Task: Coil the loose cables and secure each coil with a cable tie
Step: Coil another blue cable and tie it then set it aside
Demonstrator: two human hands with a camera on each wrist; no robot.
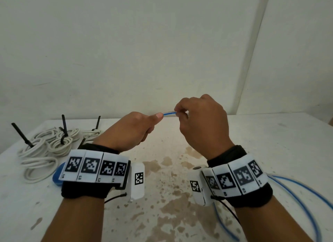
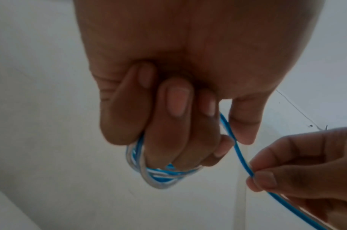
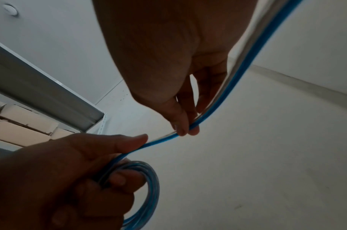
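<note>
A blue-and-white cable [image 1: 169, 113] spans the short gap between my two hands above the table. My left hand [image 1: 133, 131] grips a small coil of this cable [image 2: 157, 175], its fingers curled round the loops [image 3: 149, 186]. My right hand [image 1: 201, 122] pinches the free run of the cable [image 2: 245, 165] between thumb and fingertip [image 3: 185, 129]. The rest of the blue cable [image 1: 297, 193] trails in wide loops on the table at the right. White cable coils [image 1: 45, 148] bound with black cable ties [image 1: 64, 126] lie at the left.
The white table [image 1: 180, 169] carries brown stains in its middle. A blue object [image 1: 57, 176] lies half hidden behind my left wristband. A white wall stands close behind the table. Cardboard boxes [image 3: 21, 124] and a metal rail [image 3: 40, 96] appear in the right wrist view.
</note>
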